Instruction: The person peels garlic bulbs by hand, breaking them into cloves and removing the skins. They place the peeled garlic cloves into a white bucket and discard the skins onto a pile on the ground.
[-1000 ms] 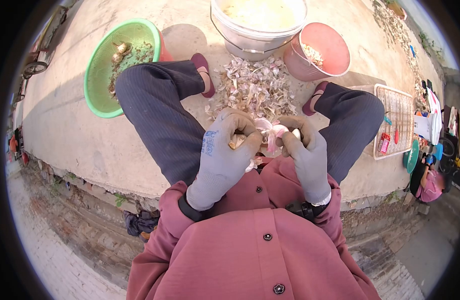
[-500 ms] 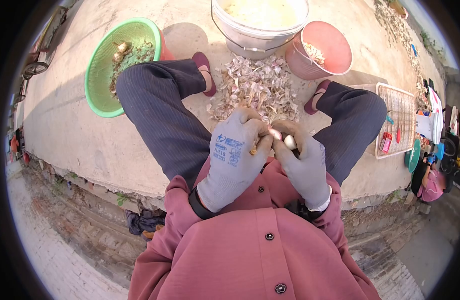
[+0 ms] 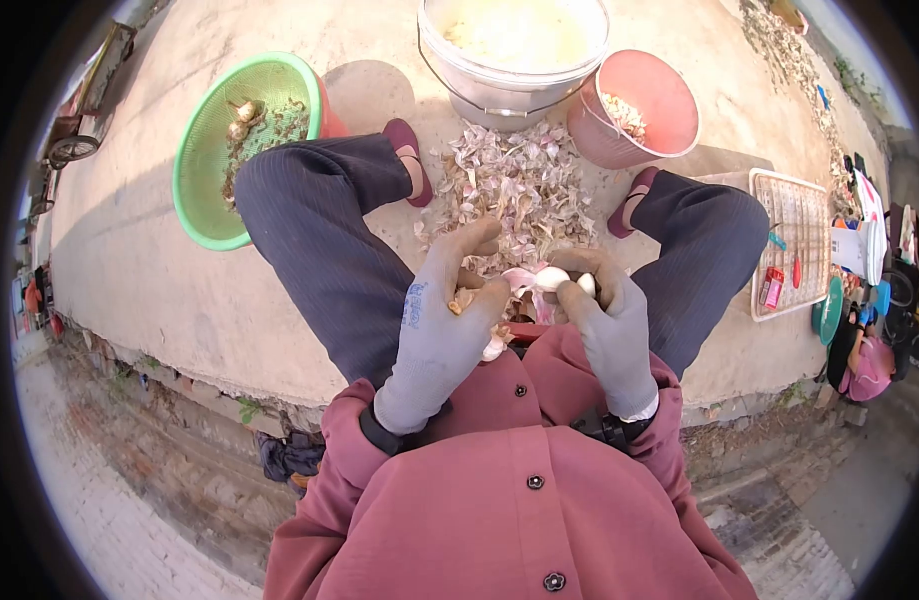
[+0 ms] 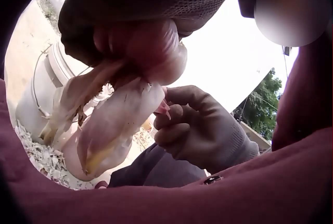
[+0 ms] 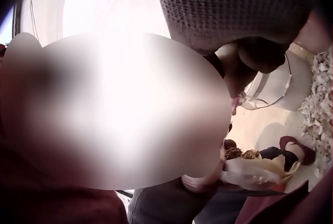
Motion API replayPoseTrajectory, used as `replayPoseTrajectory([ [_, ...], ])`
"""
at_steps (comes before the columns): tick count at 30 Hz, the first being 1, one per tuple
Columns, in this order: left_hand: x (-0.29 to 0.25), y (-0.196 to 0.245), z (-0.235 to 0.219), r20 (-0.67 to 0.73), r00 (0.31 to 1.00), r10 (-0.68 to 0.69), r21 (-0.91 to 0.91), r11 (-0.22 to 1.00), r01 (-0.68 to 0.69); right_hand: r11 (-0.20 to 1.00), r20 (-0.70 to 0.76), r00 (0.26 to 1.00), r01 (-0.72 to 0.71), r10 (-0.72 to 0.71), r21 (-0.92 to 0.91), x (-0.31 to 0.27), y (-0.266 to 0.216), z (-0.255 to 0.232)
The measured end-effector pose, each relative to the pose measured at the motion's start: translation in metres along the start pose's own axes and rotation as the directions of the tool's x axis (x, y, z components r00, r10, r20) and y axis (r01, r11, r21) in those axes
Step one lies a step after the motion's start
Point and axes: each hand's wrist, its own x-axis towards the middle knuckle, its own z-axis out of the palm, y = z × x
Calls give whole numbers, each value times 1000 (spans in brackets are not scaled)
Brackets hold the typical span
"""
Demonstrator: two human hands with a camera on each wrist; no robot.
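Note:
Both hands wear grey work gloves. In the head view my left hand [image 3: 434, 325] grips a partly broken garlic bulb [image 3: 465, 299], its index finger raised away. The left wrist view shows the bulb [image 4: 143, 52] up close, purplish, with loose papery skin [image 4: 122, 120] hanging below. My right hand [image 3: 611, 325] pinches a white garlic clove [image 3: 551, 278] between thumb and fingers, and a second white clove [image 3: 586, 284] sits in its curled fingers. Pink peel [image 3: 527, 288] spreads between the hands beside the pinched clove. Blur covers much of the right wrist view.
A heap of garlic skins [image 3: 519, 190] lies between the feet. Behind it stand a white bucket [image 3: 489, 95] and a pink bucket [image 3: 604, 135] with cloves inside. A green strainer basket [image 3: 194, 190] is at left, a pale plastic crate [image 3: 809, 215] at right.
The hands came together over a pinkish clove, then moved apart. Now a white clove shows at the right fingertips with pink peel beside it, and the left index finger has lifted.

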Motion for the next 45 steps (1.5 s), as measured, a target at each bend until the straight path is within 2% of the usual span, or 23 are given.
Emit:
replayPoseTrajectory([
  [2, 2, 4, 1, 0, 1000, -13, -30, 999, 13, 994, -9, 998, -61, 60, -93, 0, -4, -1],
  [4, 4, -2, 0, 127, 980, 153, 150, 974, -172, 997, 23, 999, -21, 23, -74, -1, -7, 1],
  [6, 1, -4, 2, 142, 981, 132, 117, 982, -149, 999, 53, 999, 9, -6, -53, -2, -9, 1],
  [8, -1, 0, 3, 221, 973, 71, 280, 951, -133, 958, 93, 990, 127, -106, -258, -1, -9, -1],
  [9, -2, 2, 5, 222, 972, 71, 278, 951, -133, 957, 93, 990, 126, -105, -260, -1, -9, -2],
  [11, -4, 3, 8, 206, 969, -136, 131, 985, 110, 960, 85, 992, 108, -89, -257, -3, -8, -1],
  [14, -4, -3, 6, 219, 975, -33, 119, 993, 7, 977, 84, 993, 101, -87, -186, -3, -5, -1],
  [15, -3, -3, 5, 218, 975, -33, 119, 993, 7, 977, 85, 993, 102, -87, -186, -3, -5, -2],
  [17, -3, -3, 5, 243, 961, -129, 19, 992, 128, 982, 112, 992, 80, -61, -169, -2, -5, -4],
  [21, -4, 0, 4, 234, 967, -103, 53, 994, 94, 995, 126, 992, 26, -14, -96, -2, -9, -4],
  [23, -4, 4, 5, 253, 941, -226, -27, 970, 240, 948, 179, 982, 116, -64, -295, -1, -14, -4],
  [24, -4, 0, 6, 253, 941, -226, -28, 970, 241, 948, 179, 982, 115, -63, -296, -1, -16, -2],
  [26, -5, -11, 9, 226, 973, -48, -3, 999, 50, 874, 198, 975, 184, -103, -450, -2, -19, 1],
  [27, -5, -7, 7, 226, 973, -50, -3, 999, 52, 874, 200, 975, 183, -101, -449, -2, -17, 1],
  [29, -6, 6, 4, 252, 949, -187, -6, 981, 195, 769, 245, 928, 369, -280, -522, -3, -12, 1],
  [30, -6, 7, 4, 253, 949, -188, -7, 981, 196, 769, 244, 929, 368, -278, -523, -3, -17, 0],
  [32, -5, 7, 5, 242, 953, -182, 27, 983, 181, 911, 231, 971, 149, -61, -384, -3, -30, -2],
  [33, -4, 6, 3, 236, 954, -184, 25, 983, 183, 911, 237, 970, 150, -59, -384, -3, -28, -5],
  [35, -4, 4, 2, 263, 953, -150, -17, 987, 160, 991, 143, 989, -13, 32, -131, -4, -17, -12],
  [36, -4, 4, 3, 265, 953, -149, -18, 987, 160, 991, 141, 989, -13, 32, -132, -4, -13, -13],
  [38, -7, 7, 6, 224, 974, -41, 130, 991, 12, 994, 129, 989, -63, 74, -89, -6, -8, -15],
  [41, -6, 16, 8, 252, 967, 26, 180, 981, -73, 993, 78, 990, -116, 113, 26, -5, -14, -12],
  [45, -4, 13, 7, 295, 944, 149, 165, 965, -204, 990, 98, 985, -138, 139, -20, -1, -19, -14],
])
